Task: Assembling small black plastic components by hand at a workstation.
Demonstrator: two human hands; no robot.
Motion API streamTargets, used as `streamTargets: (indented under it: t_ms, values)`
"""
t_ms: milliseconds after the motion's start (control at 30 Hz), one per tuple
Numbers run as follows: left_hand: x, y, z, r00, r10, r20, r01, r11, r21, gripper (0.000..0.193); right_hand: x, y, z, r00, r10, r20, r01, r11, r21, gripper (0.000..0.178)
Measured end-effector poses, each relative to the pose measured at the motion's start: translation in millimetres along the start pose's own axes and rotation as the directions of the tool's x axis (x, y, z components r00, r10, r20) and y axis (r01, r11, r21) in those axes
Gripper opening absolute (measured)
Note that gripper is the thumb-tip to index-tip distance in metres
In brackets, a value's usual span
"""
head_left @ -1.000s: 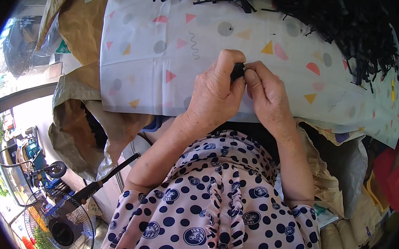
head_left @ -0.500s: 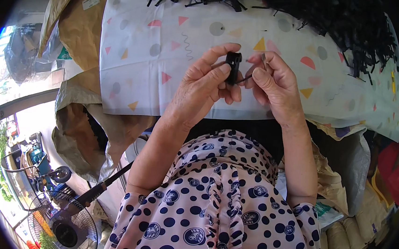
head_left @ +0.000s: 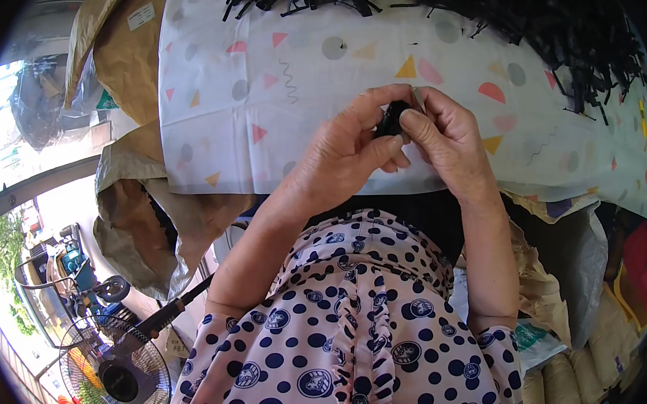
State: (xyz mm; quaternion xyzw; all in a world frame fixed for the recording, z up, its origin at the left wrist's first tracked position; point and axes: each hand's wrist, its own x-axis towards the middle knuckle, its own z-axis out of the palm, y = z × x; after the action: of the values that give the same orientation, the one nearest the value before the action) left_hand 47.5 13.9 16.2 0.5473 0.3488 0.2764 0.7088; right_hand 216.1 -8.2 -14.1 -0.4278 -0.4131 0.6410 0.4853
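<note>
My left hand (head_left: 349, 145) is closed around a small black plastic part (head_left: 393, 119), gripped between thumb and fingers above the near part of the table. Pressed up against that part is my right hand (head_left: 450, 142), its thumb and forefinger pinching a thin, greyish blade-like piece (head_left: 418, 98) with its tip pointing up. Fingers cover most of both things, so their full shapes are hidden. A heap of narrow black plastic pieces (head_left: 564, 39) lies along the far side of the table, beyond my hands.
A white cloth with coloured shapes (head_left: 215, 133) covers the table. Open brown paper sacks (head_left: 135, 225) stand at the left, and more sacks (head_left: 552, 387) at the right. A fan (head_left: 116, 368) is at lower left. Something yellow and slim (head_left: 643, 121) lies at the far right.
My hands have come together, and the right fingers now meet the black part. The part has turned and is more covered. The whole view has shifted slightly.
</note>
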Motion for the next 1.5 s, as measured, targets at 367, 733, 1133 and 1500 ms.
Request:
streamTargets:
  t_ms: [367,733,1133,1500]
  values:
    - [1.4,-14.9,-2.9,0.966,0.156,-0.208,-0.07,0.927,0.37,0.038,-6.3,-3.5,29.1,0.989,0.097,-0.108,-0.084,0.99,0.117,0.031]
    - [-1.7,-17.0,-8.0,0.886,0.356,-0.296,-0.144,0.819,0.556,0.036,8.3,13.3,48.4,0.993,-0.018,-0.117,0.029,0.995,0.092,0.027]
    - [13.4,-9.4,-1.3,0.973,0.07,-0.221,-0.025,0.979,0.203,0.039,-19.5,-51.3,-78.8,0.921,-0.226,-0.317,-0.179,0.478,-0.86,0.027]
    - [20.3,-20.4,8.1,0.928,-0.37,-0.046,0.252,0.714,-0.654,0.014,-30.9,-59.1,-166.6,0.753,-0.43,-0.498,-0.538,0.033,-0.842,0.031]
